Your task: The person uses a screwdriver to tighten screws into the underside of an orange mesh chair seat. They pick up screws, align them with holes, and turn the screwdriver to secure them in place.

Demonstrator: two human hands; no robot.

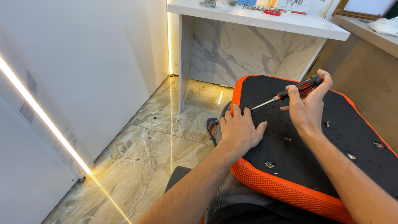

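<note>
One screwdriver in right hand, left hand flat on seat cushion

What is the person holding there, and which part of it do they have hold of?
The right hand holds a screwdriver by its red and black handle, tip pointing toward the left hand, which holds nothing and rests flat on the black seat underside.

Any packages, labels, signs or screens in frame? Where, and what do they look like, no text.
White card or package: on the white marble-look counter, top edge of frame, flat, pale with a small dark picture, cut off.
Framed panel: top right corner, leaning at the wall, gold-brown frame, pale blue-white face; sign or screen, cannot tell.
White plastic bag: on the wooden ledge at right, crumpled.
No labels show on the seat cushion or screwdriver.
</note>
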